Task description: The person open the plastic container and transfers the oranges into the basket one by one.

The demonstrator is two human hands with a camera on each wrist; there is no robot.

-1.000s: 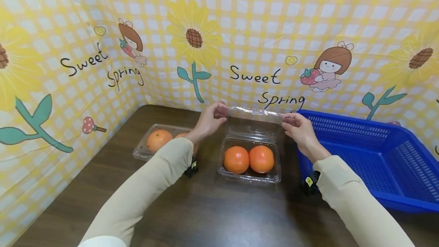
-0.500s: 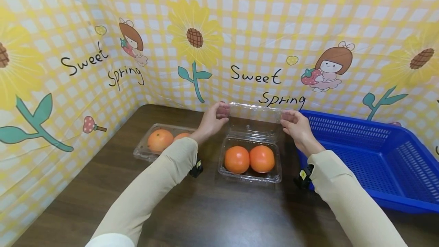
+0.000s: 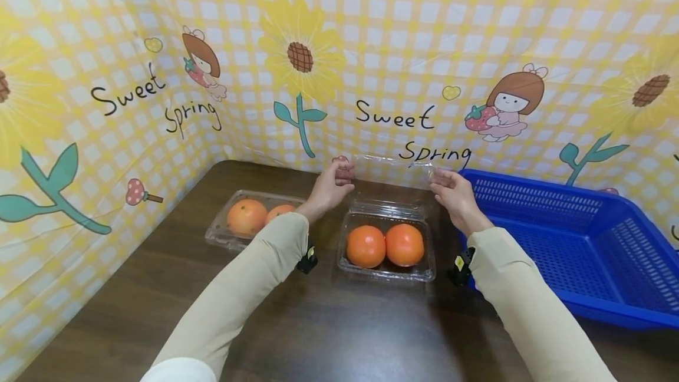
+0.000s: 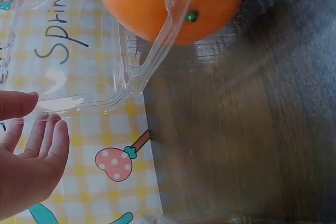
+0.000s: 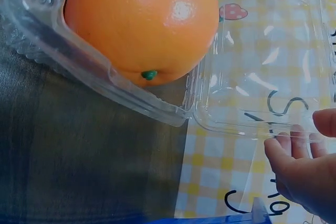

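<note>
A clear plastic clamshell box (image 3: 385, 276) stands mid-table with its lid (image 3: 389, 173) raised at the back. Two oranges sit side by side in its base, the left orange (image 3: 366, 246) touching the right orange (image 3: 405, 244). My left hand (image 3: 330, 187) holds the lid's left edge; in the left wrist view, thumb and fingers (image 4: 59, 142) lie on either side of that edge. On the opposite edge is my right hand (image 3: 457, 196), its fingers (image 5: 281, 153) against the plastic in the right wrist view.
Left of the box, partly behind my left arm, another clear clamshell (image 3: 220, 234) contains oranges (image 3: 247, 217). A blue perforated basket (image 3: 594, 305) stands on the right of the brown table (image 3: 339, 335). Behind hangs a yellow checked cloth (image 3: 371, 46).
The lid's free edge has risen a little in the head view. My right hand has shifted slightly left and up; my left hand moved slightly right. The oranges have stayed put.
</note>
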